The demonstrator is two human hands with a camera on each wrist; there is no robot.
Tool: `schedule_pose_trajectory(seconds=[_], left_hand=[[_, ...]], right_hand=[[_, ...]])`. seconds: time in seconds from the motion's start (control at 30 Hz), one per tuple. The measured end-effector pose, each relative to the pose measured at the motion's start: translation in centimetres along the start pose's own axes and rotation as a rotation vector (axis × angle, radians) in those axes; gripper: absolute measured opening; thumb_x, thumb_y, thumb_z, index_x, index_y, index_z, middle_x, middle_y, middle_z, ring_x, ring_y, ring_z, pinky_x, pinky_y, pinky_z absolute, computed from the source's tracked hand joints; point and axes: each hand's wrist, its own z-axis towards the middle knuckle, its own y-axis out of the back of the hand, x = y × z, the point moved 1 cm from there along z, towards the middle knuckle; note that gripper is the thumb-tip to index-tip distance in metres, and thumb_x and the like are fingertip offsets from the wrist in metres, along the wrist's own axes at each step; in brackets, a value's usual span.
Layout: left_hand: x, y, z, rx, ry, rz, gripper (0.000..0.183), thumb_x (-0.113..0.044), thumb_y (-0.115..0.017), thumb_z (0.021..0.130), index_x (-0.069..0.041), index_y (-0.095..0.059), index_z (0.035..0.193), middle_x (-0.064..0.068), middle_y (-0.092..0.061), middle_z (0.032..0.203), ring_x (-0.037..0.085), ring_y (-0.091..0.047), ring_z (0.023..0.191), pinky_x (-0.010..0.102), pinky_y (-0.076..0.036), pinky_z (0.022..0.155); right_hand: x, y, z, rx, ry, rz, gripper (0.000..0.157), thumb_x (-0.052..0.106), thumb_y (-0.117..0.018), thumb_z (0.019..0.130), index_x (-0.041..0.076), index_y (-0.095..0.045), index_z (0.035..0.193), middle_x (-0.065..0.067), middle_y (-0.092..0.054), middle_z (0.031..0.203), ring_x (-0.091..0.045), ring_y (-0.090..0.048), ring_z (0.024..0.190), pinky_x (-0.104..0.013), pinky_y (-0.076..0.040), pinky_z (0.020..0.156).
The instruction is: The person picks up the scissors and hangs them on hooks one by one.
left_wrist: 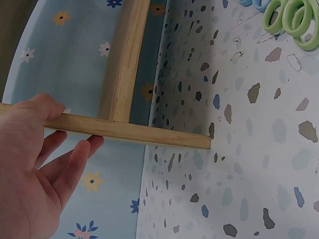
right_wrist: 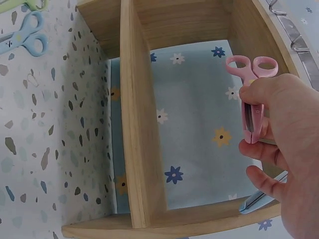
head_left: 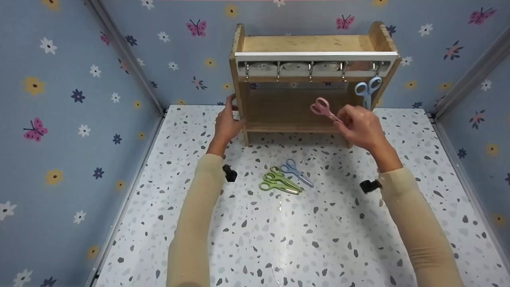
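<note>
Pink scissors (head_left: 322, 107) are pinched by their blades in my right hand (head_left: 361, 124), in front of the wooden shelf's right half. In the right wrist view the pink scissors (right_wrist: 247, 74) have their handles up and blades together. My left hand (head_left: 228, 125) grips the left side panel of the wooden shelf (head_left: 293, 129), thumb on one face and fingers on the other, as the left wrist view shows. Blue scissors (head_left: 368, 88) hang from the rightmost hook of the shelf's rail, just beside my right hand.
On the speckled table (head_left: 318, 243) before the shelf lie green scissors (head_left: 277, 186), overlapping, and blue scissors (head_left: 295, 171). Several metal hooks (head_left: 310, 73) line the white rail. Flower-patterned walls (head_left: 71, 131) stand behind and at both sides.
</note>
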Motion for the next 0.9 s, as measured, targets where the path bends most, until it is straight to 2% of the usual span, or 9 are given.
schedule_pose_trajectory(seconds=[0.43,0.63,0.9], left_hand=[[0.0,0.0,0.0,-0.007,-0.008,0.003,0.083,-0.015,-0.074,0.106,-0.021,-0.031,0.176,0.021,-0.067,0.157,0.042,-0.071,0.138,0.056,-0.063,0.110],[-0.1,-0.1,0.0,0.009,0.029,-0.001,0.083,-0.016,-0.074,0.106,-0.023,-0.029,0.176,0.019,-0.065,0.159,0.040,-0.073,0.136,0.054,-0.063,0.111],[0.0,0.0,0.1,0.008,0.024,-0.016,0.084,-0.015,-0.074,0.107,-0.022,-0.029,0.176,0.019,-0.065,0.159,0.041,-0.073,0.135,0.054,-0.063,0.111]], right_hand=[[0.7,1.2,0.4,-0.105,-0.017,0.042,0.019,0.009,-0.081,0.100,-0.003,-0.070,0.110,-0.025,-0.071,0.094,-0.036,-0.066,0.085,-0.040,-0.048,0.076],[0.9,1.4,0.5,-0.136,-0.024,0.063,0.019,0.010,-0.081,0.101,-0.003,-0.071,0.110,-0.024,-0.072,0.096,-0.034,-0.066,0.084,-0.028,-0.043,0.076],[1.0,1.7,0.6,-0.175,-0.005,0.081,0.020,0.011,-0.081,0.101,-0.003,-0.071,0.110,-0.024,-0.072,0.096,-0.033,-0.065,0.085,-0.017,-0.038,0.077]])
